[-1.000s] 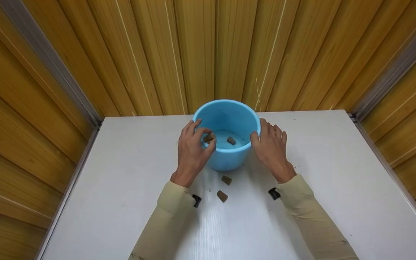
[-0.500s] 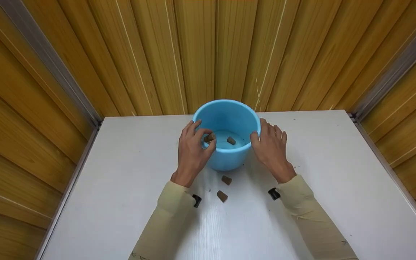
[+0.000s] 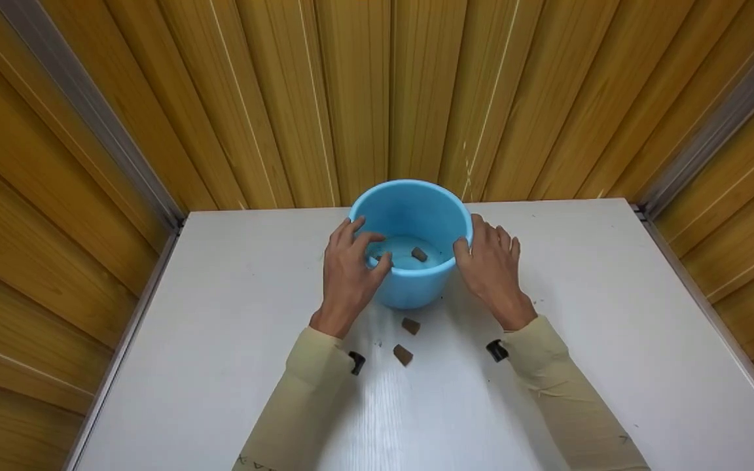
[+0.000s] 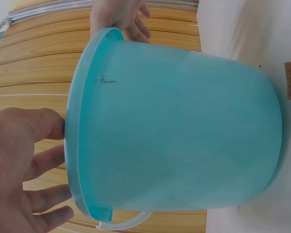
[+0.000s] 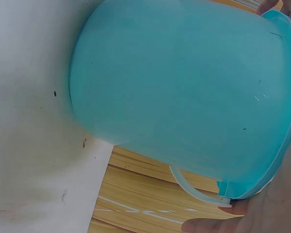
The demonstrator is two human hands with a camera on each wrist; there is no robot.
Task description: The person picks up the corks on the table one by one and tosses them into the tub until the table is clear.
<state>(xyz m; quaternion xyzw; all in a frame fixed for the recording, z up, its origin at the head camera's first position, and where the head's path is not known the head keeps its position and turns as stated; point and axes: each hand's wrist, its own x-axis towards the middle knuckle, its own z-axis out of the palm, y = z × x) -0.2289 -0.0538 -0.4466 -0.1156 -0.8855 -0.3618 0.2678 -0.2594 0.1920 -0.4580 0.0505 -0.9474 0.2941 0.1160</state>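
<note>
A light blue plastic bucket (image 3: 410,288) stands upright on the white table. My left hand (image 3: 349,278) is at the bucket's left rim, thumb and index finger apart over the opening with nothing between them. Below that gap, part of a brown cork (image 3: 379,258) shows inside the bucket, mostly hidden by the hand. Another cork stopper (image 3: 419,254) lies on the bucket floor. On the right side, my right hand (image 3: 491,268) grips the rim, thumb on its near edge and fingers outside. The left wrist view shows the bucket's side and my left fingers beside the rim.
Two more corks, one nearer the bucket (image 3: 411,326) and one closer to me (image 3: 403,355), lie on the tabletop (image 3: 252,294). A pale bucket handle (image 5: 194,191) hangs on the far side. Wood-patterned panels (image 3: 410,98) enclose the back and both sides.
My left thumb and index finger have let go of the cork they pinched, and it has dropped into the bucket. My right hand has kept its hold on the rim.
</note>
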